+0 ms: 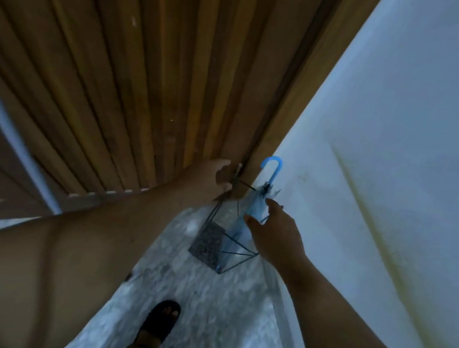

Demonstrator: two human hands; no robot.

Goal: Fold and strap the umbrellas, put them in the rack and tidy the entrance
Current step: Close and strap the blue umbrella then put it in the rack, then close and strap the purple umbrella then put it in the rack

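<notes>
A folded light-blue umbrella point(248, 216) stood in the wire rack point(222, 233), its curved blue handle point(271, 168) rising above the rack's top edge and leaning toward the pale wall point(407, 142). The rack sat on the speckled floor point(201, 304) in the corner where the wooden slatted door point(133, 68) met that wall. The left hand point(212, 180) reached to the rack's top corner, its grip curled around a thin upright of the frame (the picture was too blurred to say how firmly). The right hand point(275, 235) hovered just beside the umbrella's canopy, fingers spread and loose, its grip open with fingertips at the fabric. A sandalled foot point(160, 319) stood on the floor below.
</notes>
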